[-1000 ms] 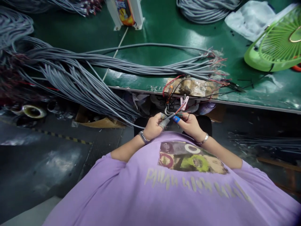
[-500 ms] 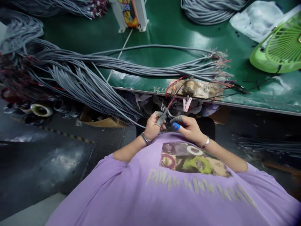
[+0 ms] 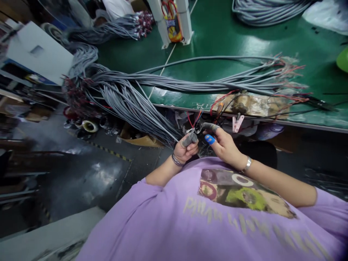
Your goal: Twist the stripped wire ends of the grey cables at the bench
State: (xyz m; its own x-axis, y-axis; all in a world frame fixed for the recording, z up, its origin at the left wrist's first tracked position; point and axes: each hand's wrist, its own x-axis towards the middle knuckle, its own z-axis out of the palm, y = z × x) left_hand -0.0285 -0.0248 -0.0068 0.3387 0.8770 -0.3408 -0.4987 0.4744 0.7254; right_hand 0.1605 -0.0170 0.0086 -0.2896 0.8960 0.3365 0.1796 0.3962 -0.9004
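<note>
Pinched in my left hand (image 3: 186,148) is the end of a grey cable, its thin red, blue and other coloured wires (image 3: 194,120) fanned out above the fingertips. Grey covers wrap the fingers on that hand. Just to the right, my right hand (image 3: 225,144) has its grey-covered index finger and blue-wrapped thumb apart. Thin pale strands show near its index fingertip; whether it touches them I cannot tell. The bundle of grey cables (image 3: 130,98) hangs over the table edge, down toward my left hand.
On the green table (image 3: 217,40) lie more grey cables (image 3: 201,81) with stripped ends. A pink clip (image 3: 237,124) sits at the edge beside a taped block (image 3: 252,103). Farther back are an orange packet (image 3: 174,29) and a cable coil (image 3: 269,12). A white box (image 3: 38,52) stands left.
The view has swung left, so the table things sit farther right. The coloured wires, bunched together before, now spread apart above my left hand. My right hand stays close beside it.
</note>
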